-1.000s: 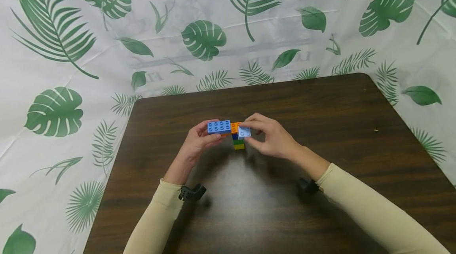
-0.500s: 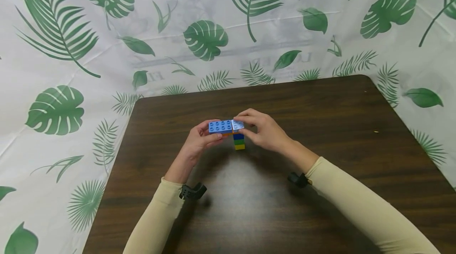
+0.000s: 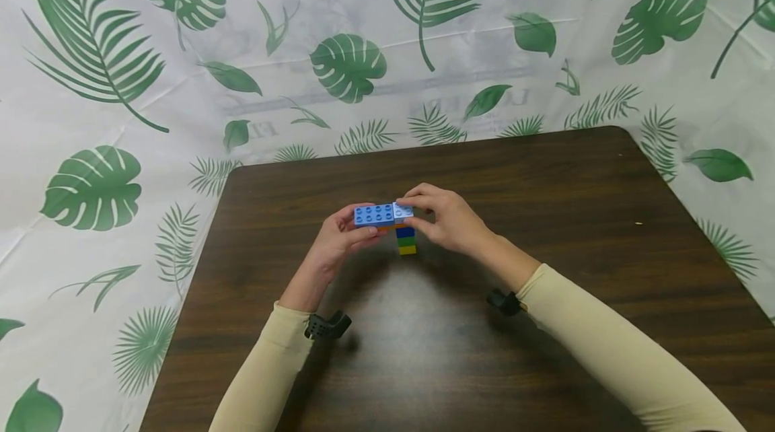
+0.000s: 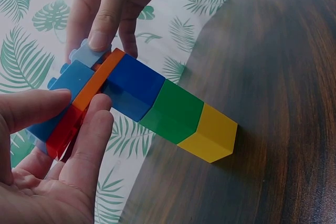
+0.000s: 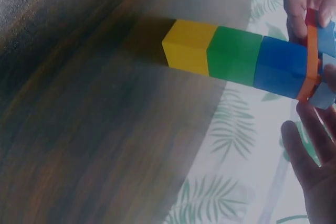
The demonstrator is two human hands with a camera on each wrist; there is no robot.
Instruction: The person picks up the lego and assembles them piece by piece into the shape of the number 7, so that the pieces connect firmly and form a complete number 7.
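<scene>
A tower of toy building bricks stands on the table, with a yellow brick (image 4: 211,132) lowest, then a green brick (image 4: 173,111) and a dark blue brick (image 4: 135,85). Across its top lies a thin orange plate (image 4: 98,81), reaching out leftward over a red brick (image 4: 63,129). My left hand (image 3: 333,240) grips the overhanging end, thumb on a long blue brick (image 3: 373,215) and fingers beneath the red one. With thumb and fingers my right hand (image 3: 451,222) pinches a small light blue brick (image 3: 402,212), which sits over the tower, right beside the long blue brick.
The dark wood-grain table (image 3: 545,217) surrounds the tower. Behind it hangs a white sheet (image 3: 272,68) printed with green leaves. Black wrist straps (image 3: 327,326) show on both forearms, and a tiny pale speck (image 3: 638,222) lies at the table's right.
My right hand has moved left and slightly back, bringing the light blue brick over the orange plate against the long blue brick. My left hand stays nearly still.
</scene>
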